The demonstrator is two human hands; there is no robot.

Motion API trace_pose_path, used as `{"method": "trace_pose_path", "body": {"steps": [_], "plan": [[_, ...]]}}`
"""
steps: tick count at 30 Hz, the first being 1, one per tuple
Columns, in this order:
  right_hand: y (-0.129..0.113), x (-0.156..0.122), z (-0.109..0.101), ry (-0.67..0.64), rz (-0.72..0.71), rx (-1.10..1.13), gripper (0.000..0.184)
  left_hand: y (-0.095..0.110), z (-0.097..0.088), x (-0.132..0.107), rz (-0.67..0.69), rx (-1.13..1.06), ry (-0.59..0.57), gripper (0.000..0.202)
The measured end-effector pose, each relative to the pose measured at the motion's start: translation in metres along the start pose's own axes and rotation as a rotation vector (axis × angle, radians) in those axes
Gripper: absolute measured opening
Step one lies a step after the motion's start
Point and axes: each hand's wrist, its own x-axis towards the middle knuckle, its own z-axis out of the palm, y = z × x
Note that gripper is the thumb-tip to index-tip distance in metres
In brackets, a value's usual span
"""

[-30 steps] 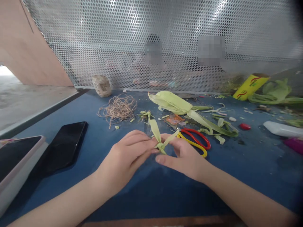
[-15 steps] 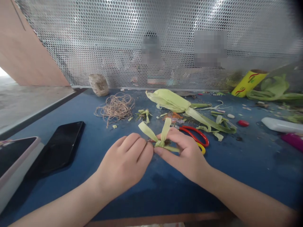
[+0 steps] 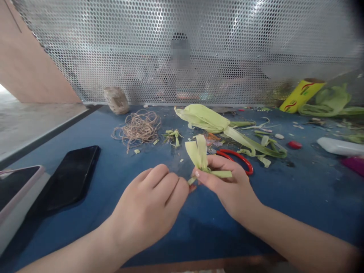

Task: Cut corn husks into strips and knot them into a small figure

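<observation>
Between my fingers is a small knotted piece of pale green corn husk (image 3: 200, 153), its wide ends standing up and a narrow strip poking out to the right. My right hand (image 3: 230, 185) pinches it at the knot between thumb and fingers. My left hand (image 3: 157, 199) is closed, its fingertips gripping a short husk end at the knot's lower left; those fingertips are partly hidden. Just behind my right hand lie red-handled scissors (image 3: 246, 161), partly covered. Beyond them rests a large corn husk bundle (image 3: 207, 118) with long trailing strips.
Left on the blue table (image 3: 119, 159) are a black phone (image 3: 69, 178), another device (image 3: 19, 189), tangled twine (image 3: 140, 129) and a mottled cylinder (image 3: 116, 100). Right are a yellow tube (image 3: 303, 95), a red object (image 3: 295, 145) and a white one (image 3: 338, 146). A perforated metal screen (image 3: 136, 57) stands behind; a person is beyond it.
The knotted husk has turned in my hands: its upright ends now stand close together and the side strip shows longer. My left hand has shifted slightly down and right.
</observation>
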Motion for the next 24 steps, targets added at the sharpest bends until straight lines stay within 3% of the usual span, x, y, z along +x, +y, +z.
{"method": "trace_pose_path", "body": {"steps": [3, 5, 7, 11, 16, 24], "plan": [[0.001, 0.003, -0.001, -0.042, 0.039, -0.03, 0.009, -0.005, 0.0, -0.006, -0.123, -0.305, -0.035, 0.027], [0.001, 0.004, -0.002, -0.09, 0.055, -0.055, 0.009, -0.009, -0.002, -0.006, -0.358, -0.599, 0.004, 0.018], [0.002, 0.003, -0.001, -0.139, 0.088, -0.042, 0.008, -0.013, -0.003, -0.005, -0.596, -0.838, 0.043, 0.031], [0.001, 0.0, 0.001, -0.184, 0.104, -0.043, 0.009, -0.014, 0.0, 0.002, -0.889, -1.261, -0.073, 0.016], [0.003, 0.001, 0.001, -0.143, 0.06, -0.117, 0.013, -0.007, 0.002, 0.008, -1.031, -1.332, -0.039, 0.01], [0.001, 0.0, -0.001, -0.018, 0.012, -0.166, 0.012, -0.003, 0.002, 0.008, -1.078, -1.348, 0.064, 0.011]]}}
